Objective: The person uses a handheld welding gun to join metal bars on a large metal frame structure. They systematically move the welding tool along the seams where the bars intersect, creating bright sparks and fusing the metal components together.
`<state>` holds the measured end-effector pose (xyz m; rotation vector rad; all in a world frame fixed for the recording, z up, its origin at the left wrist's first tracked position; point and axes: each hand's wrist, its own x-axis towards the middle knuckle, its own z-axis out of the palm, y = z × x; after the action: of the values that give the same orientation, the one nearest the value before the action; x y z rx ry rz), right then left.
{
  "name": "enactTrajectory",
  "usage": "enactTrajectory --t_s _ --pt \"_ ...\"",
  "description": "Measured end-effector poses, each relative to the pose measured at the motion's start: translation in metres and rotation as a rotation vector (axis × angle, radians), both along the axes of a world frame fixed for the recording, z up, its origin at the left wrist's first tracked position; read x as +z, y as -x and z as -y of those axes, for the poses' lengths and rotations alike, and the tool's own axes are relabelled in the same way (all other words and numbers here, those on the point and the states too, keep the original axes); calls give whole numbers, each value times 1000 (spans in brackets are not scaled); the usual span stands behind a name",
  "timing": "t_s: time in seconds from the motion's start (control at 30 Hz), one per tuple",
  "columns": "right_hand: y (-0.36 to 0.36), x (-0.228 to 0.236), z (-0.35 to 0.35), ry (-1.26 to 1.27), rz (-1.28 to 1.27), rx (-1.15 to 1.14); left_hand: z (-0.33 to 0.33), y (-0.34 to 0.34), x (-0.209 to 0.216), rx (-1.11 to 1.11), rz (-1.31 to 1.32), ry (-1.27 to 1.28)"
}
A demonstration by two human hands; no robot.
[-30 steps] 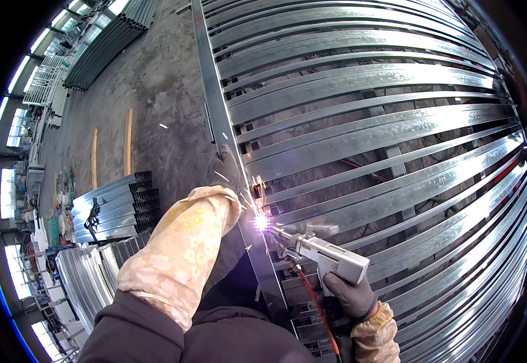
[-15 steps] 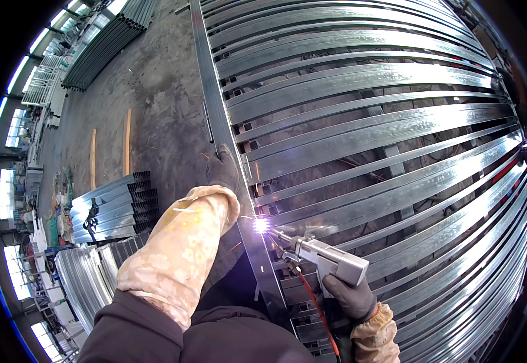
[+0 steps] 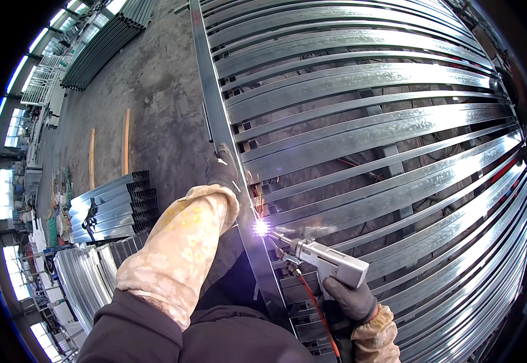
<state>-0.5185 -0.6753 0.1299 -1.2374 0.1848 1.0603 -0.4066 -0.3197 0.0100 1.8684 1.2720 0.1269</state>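
Note:
My right hand (image 3: 353, 300), in a dark glove, is closed round the grip of a silver-grey handheld welding gun (image 3: 334, 261). The gun's nozzle points left, and a bright violet-white arc with sparks burns at its tip. That glow sits on the long galvanized steel rail (image 3: 210, 85), where a crossbar end meets it, and hides the joint. Farther up, my gloved left hand (image 3: 222, 169) grips the rail from its outer side; its fingers are partly hidden by the floral sleeve cuff.
Many parallel steel bars (image 3: 348, 81) run right from the rail. A red hose (image 3: 313, 301) trails down from the gun. At left lie bundled metal profiles (image 3: 103, 209), two wooden strips (image 3: 126, 142) and, farther off, stacked tubes (image 3: 109, 45) on the concrete floor.
The arc and gun tip have shifted very slightly nearer along the rail, with more sparks rising from the spot. Both hands keep their holds.

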Motion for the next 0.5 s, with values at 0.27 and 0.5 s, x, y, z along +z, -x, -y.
enactTrajectory --t_s 0.27,0.5 --pt "1 1 1 -9 -35 27 -21 4 -25 -62 -37 -157" --pt "4 2 7 -3 -102 24 -7 1 -11 -92 -131 -146"
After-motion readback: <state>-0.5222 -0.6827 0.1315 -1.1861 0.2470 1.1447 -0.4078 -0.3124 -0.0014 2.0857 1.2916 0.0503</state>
